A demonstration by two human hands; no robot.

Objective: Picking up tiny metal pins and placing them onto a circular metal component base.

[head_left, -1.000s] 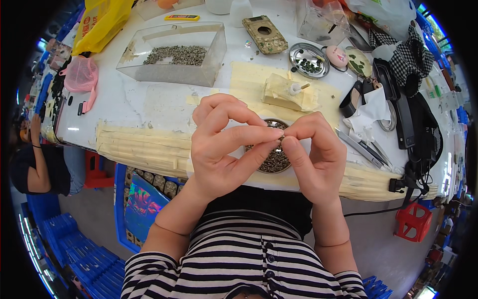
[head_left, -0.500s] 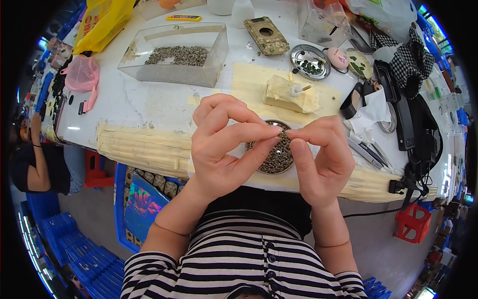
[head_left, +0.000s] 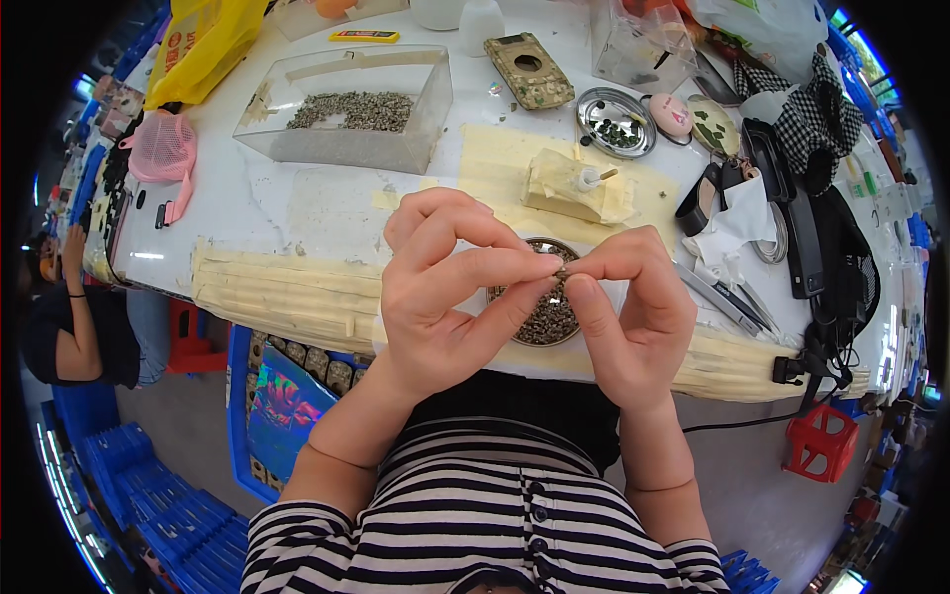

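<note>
Over a round dish of small grey-brown pieces (head_left: 546, 322), my two hands meet fingertip to fingertip. My left hand (head_left: 450, 282) pinches with thumb and forefinger, its other fingers curled above. From the other side my right hand (head_left: 638, 317) pinches too, its thumb and forefinger closed around a tiny brownish piece (head_left: 562, 274) between the hands. That piece is too small to name, and the fingertips partly cover it. Part of the dish is hidden behind my left fingers. Just beyond stands a tape-wrapped block (head_left: 574, 188) with a short peg on top.
A clear bin (head_left: 346, 153) with more small pieces stands at the far left. Farther right lie a camouflage-patterned box (head_left: 529, 71), a metal dish with green pieces (head_left: 616, 124) and tweezers (head_left: 747, 307). Blue trays (head_left: 163, 485) and a red stool (head_left: 823, 444) are below. Another person's arm (head_left: 74, 307) shows left.
My right hand has shifted slightly left, bringing its fingertips against those of my left hand. My left hand has barely moved.
</note>
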